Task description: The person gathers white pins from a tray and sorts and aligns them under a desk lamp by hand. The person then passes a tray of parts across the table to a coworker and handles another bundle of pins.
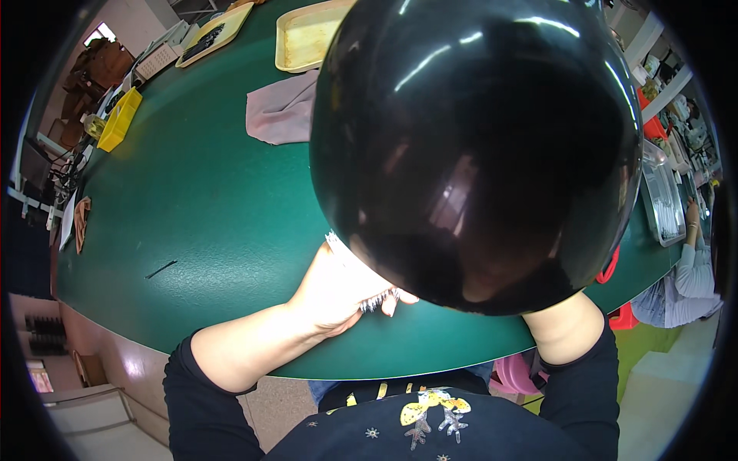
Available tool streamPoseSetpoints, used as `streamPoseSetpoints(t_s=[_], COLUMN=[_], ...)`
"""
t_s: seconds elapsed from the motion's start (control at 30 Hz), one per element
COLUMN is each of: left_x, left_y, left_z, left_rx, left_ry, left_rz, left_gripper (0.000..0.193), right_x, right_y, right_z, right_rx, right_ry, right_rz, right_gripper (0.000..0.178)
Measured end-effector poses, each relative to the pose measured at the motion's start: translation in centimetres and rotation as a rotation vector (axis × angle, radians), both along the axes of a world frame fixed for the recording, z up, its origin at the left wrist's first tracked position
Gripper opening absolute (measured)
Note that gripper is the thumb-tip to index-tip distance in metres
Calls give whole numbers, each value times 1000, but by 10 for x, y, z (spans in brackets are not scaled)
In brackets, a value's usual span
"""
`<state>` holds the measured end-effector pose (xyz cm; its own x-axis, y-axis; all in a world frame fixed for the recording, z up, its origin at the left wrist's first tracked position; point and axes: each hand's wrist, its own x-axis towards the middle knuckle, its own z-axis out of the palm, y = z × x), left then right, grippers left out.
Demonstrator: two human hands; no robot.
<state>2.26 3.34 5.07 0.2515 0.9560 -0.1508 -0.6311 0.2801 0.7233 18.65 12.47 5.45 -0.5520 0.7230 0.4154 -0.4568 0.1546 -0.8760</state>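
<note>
My left hand [338, 284] is closed, its fingers curled around a bundle of thin pieces [377, 300] whose dark and pale ends stick out like bristles. Overexposure hides what kind they are. Close beside it, a large glossy black rounded thing [477, 169] fills the middle and right of the picture, and the tips of the left fingers are near its lower edge. My right forearm [567, 326] reaches up behind this black thing, which hides the right hand and anything in it. Alone on the green table [200, 207] at left lies a thin black hairpin-like piece [161, 269].
Beyond are a pinkish cloth [280, 111], a cream tray [307, 38] and another tray [215, 34] with dark pieces. A yellow bin [120, 121] stands at the left edge. At right are a clear plastic box [663, 192] and another person's sleeve [694, 269].
</note>
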Motion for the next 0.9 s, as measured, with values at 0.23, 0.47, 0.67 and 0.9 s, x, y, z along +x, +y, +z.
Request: streamPoseSetpoints(t_s=[0.23, 0.47, 0.67, 0.9], left_x=[-7, -8, -10, -6], left_y=[-7, -7, -17, -13], left_z=[-19, -18, -36, -22], left_rx=[-10, -131, -41, -71], left_ry=[-73, -37, -247, -7], left_rz=[19, 1, 52, 50], left_gripper=[7, 9, 16, 69], right_x=[4, 12, 12, 16], right_y=[-2, -7, -4, -4], right_z=[0, -4, -5, -6], right_rx=[1, -7, -6, -3], right_ry=[-10, -18, -6, -7], right_rz=[-5, -13, -25, -41], right_gripper=[43, 43, 44, 44])
